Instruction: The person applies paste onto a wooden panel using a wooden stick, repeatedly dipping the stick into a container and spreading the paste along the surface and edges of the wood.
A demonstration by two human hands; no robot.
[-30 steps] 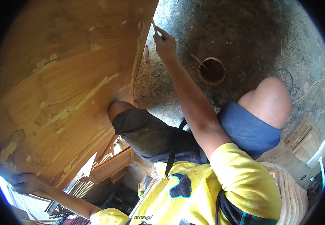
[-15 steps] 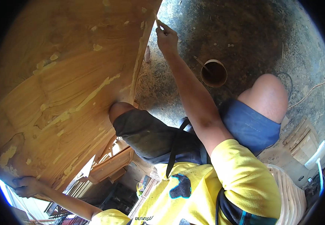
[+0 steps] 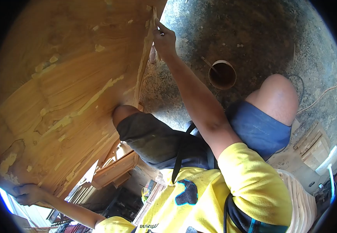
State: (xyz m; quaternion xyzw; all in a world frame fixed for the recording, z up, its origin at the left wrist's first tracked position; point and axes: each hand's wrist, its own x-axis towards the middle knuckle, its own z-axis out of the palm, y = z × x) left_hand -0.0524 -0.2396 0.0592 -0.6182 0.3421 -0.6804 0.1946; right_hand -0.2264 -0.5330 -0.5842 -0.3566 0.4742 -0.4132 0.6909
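A large brown wooden panel [image 3: 81, 87] fills the left side, marked with pale, dried-looking filler patches and streaks. At the top, my right hand [image 3: 165, 42] is closed around a thin, pale, flat putty knife [image 3: 155, 14]. The putty knife's tip lies against the panel's face close to its right edge. At the lower left, my left hand [image 3: 29, 193] is wrapped round the panel's bottom edge; its fingertips are partly hidden in shadow. My left knee [image 3: 125, 114] touches or nearly touches the panel.
On the stained floor stands a round bucket [image 3: 222, 75] with dark contents and a stick [image 3: 209, 64] leaning in it. A thin cable [image 3: 320, 97] runs along the right. Wooden pieces [image 3: 314, 145] lie lower right, and a wooden drawer-like frame [image 3: 116, 169] sits below the panel.
My right hand has shifted left with the putty knife, from the panel's edge onto its face. My left hand stays in place on the panel.
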